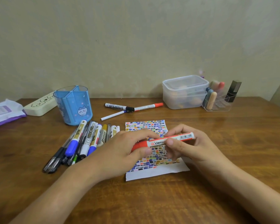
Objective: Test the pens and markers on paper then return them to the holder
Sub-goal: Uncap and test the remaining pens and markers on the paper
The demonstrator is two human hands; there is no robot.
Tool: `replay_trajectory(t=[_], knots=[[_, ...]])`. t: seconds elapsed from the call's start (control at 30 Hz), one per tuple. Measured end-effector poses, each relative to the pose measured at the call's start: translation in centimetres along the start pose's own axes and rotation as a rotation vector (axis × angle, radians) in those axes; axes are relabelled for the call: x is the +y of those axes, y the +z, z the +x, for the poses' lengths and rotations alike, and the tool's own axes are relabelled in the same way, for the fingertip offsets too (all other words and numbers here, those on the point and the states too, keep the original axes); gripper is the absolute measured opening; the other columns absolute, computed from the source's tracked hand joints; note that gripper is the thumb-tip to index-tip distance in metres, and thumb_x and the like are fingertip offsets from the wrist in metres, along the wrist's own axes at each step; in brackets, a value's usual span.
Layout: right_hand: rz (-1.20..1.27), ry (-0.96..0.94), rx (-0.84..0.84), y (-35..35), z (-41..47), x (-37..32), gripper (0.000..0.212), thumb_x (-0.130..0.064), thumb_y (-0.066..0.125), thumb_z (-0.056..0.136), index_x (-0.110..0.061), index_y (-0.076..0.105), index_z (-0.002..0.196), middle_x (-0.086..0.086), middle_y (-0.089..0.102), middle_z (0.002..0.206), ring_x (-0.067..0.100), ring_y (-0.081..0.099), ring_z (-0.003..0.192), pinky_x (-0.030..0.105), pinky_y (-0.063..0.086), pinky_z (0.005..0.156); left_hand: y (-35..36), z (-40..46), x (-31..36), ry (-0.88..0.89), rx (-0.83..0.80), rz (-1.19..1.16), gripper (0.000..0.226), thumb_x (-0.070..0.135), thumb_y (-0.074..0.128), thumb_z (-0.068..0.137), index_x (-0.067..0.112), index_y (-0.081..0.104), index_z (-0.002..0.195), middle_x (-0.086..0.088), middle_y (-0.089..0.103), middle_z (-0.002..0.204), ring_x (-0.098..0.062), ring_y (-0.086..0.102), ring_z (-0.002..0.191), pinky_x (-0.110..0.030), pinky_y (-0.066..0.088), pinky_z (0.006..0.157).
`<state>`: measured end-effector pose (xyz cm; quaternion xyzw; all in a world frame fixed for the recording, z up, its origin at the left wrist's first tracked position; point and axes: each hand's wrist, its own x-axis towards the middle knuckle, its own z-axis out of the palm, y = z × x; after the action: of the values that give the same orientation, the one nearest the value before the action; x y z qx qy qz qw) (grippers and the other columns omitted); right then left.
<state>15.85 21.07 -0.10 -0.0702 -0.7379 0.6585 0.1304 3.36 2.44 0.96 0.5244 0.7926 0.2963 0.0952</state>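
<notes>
Both hands grip the red marker (162, 141) over the paper (158, 172): left hand (124, 152) on cap, right hand (189, 146) on barrel — pull straight, no twisting.

The left hand (120, 152) hides the red cap end of the red marker (170, 140). Both hands cover the middle of the paper (160, 172). The contents of the lidded plastic box (184, 92) are blurred.

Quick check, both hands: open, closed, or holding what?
Left hand: grips the cap end of the red marker.
Right hand: pinches the same marker's barrel, above the paper.
</notes>
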Motion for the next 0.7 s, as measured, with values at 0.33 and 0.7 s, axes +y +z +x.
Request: replay_trajectory(t=[0.33,0.7], knots=[[-0.385,-0.220,0.017,0.7,-0.8,0.5,0.020,-0.038,0.071,0.086,-0.024,0.063,0.098,-0.003,0.074,0.091,0.019,0.073,0.068,0.029,0.059,0.064,0.6,-0.1,0.3,0.072,0.117,0.211,0.038,0.067,0.039,0.091,0.047,0.057,0.118,0.031,0.058,0.079,0.013,0.050,0.076,-0.015,0.028,0.059],[-0.605,-0.328,0.056,0.7,-1.3,0.6,0.026,-0.051,0.062,0.095,-0.026,0.065,0.090,-0.009,0.071,0.079,0.017,0.065,0.070,0.030,0.047,0.058,0.5,-0.3,0.5,0.161,0.178,0.234,0.028,0.052,0.044,0.096,0.034,0.065,0.100,0.021,0.063,0.081,0.003,0.053,0.075,-0.015,0.035,0.059]])
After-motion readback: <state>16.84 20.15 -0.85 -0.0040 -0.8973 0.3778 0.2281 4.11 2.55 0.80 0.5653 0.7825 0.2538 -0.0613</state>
